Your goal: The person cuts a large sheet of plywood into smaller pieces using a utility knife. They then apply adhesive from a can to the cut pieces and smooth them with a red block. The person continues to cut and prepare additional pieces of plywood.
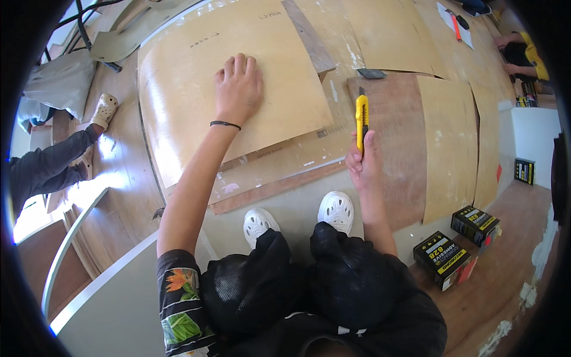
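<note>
My left hand [239,89] lies flat with its fingers stretched out on a large tan laminate-like sheet [184,113]. In my right hand [366,160] is a yellow utility knife [361,116], held upright with its dark blade pointing away from me. The knife is off to the right of the sheet's edge, over a brown board [392,125]. Beneath the tan sheet, the edge of another board [279,160] spotted with white shows. A small dark grey flat piece [372,74] rests just beyond the knife's tip.
More tan sheets [449,137] lie at the right. Two black-and-yellow boxes [446,259] stand on the floor at lower right. A red-handled tool [456,28] sits at far right. Another person's leg [53,157] is at left; a co-worker's hands [508,53] show at far right.
</note>
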`<state>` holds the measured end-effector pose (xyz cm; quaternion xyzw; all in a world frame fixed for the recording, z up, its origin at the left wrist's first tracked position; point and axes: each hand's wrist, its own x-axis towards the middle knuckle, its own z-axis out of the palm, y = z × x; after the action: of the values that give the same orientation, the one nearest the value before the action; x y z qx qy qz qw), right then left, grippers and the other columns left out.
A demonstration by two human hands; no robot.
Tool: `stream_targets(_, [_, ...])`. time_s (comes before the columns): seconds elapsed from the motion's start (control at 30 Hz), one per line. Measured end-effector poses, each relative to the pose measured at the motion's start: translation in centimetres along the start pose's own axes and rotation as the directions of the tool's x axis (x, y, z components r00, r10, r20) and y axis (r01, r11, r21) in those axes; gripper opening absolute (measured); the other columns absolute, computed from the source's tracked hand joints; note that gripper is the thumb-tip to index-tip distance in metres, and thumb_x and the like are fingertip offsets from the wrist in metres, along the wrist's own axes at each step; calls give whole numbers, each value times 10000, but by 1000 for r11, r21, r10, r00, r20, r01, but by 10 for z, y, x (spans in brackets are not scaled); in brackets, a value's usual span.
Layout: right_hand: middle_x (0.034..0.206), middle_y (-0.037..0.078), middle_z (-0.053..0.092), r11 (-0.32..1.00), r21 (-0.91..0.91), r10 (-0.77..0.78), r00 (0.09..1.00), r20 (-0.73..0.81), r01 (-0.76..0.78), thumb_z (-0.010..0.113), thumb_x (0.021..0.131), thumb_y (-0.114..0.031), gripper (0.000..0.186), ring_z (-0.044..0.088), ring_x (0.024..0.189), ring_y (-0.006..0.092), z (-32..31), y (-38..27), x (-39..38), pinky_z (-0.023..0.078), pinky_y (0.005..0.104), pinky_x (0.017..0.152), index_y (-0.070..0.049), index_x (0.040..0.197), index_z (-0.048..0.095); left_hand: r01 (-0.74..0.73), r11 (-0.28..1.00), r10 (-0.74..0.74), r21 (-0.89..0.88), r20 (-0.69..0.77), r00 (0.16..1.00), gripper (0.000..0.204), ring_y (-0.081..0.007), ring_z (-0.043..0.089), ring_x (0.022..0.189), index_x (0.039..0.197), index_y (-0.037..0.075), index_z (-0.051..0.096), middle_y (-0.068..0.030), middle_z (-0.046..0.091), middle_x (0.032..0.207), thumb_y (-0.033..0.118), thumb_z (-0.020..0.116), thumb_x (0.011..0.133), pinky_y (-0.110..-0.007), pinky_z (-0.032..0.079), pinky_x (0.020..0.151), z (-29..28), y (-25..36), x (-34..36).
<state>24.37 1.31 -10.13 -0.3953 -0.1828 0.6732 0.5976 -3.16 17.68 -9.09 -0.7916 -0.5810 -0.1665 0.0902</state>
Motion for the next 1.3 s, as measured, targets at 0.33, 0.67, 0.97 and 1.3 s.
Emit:
stream_targets(0.33, [639, -35, 463, 983, -183, -37, 999, -33, 31, 541, 1053, -345, 360, 359, 449, 22, 29, -16, -6, 295, 193, 390, -24, 1207, 594, -36, 997, 26, 74, 130, 991, 298, -357, 497, 1244, 1204, 29, 533, -170, 529, 1290, 229, 517, 984, -508, 426, 969, -7, 2, 4])
stream_targets(0.67, [604, -26, 455, 977, -209, 14, 993, -116, -39, 529, 1052, -343, 349, 345, 402, 36, 13, -17, -8, 295, 202, 374, -19, 1160, 602, -94, 989, 101, 110, -53, 993, 266, -312, 541, 1125, 1133, 53, 574, -123, 561, 1142, 209, 569, 918, -474, 462, 874, 2, -3, -1])
stream_targets(0.97, [671, 13, 529, 979, -200, -73, 990, -123, 47, 447, 1047, -240, 314, 518, 528, 96, 22, -14, -29, 442, 251, 462, -33, 1271, 518, -64, 995, 65, 71, 1, 998, 248, -327, 560, 1124, 1126, 64, 580, -122, 574, 1146, 215, 563, 930, -477, 471, 879, 2, -2, 1])
stream_targets(1.3, [764, 29, 575, 839, -544, -8, 1000, 10, 12, 501, 1055, -186, 239, 546, 599, 83, 9, 19, -17, 463, 228, 539, -63, 1257, 466, -71, 990, 67, -119, -39, 997, 440, -404, 476, 1305, 1197, 39, 595, -198, 512, 1394, 418, 568, 978, -520, 419, 1044, -25, 4, -24])
